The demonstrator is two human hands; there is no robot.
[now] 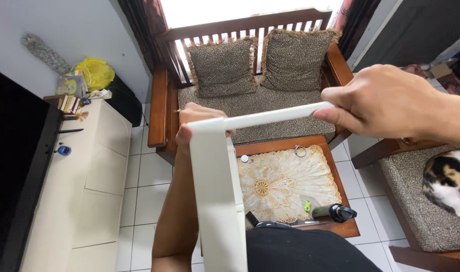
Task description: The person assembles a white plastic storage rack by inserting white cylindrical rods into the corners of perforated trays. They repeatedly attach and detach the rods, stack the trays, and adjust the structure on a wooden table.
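I hold up a white L-shaped panel (215, 191) in front of me, made of a broad flat board and a narrow bar (275, 116) running right from its top corner. My left hand (197, 121) grips the top corner from behind, fingers wrapped over the edge. My right hand (383, 100) pinches the far right end of the narrow bar. Below it stands a wooden coffee table (347, 229) with a cream lace doily (285, 184).
A wooden sofa (159, 106) with two leopard-print cushions (222, 65) stands ahead. A calico cat (449, 181) lies on an armchair at right. On the table are a dark bottle (335, 212), a green item and keys. A cream cabinet (88, 181) and black television (13, 166) stand at left.
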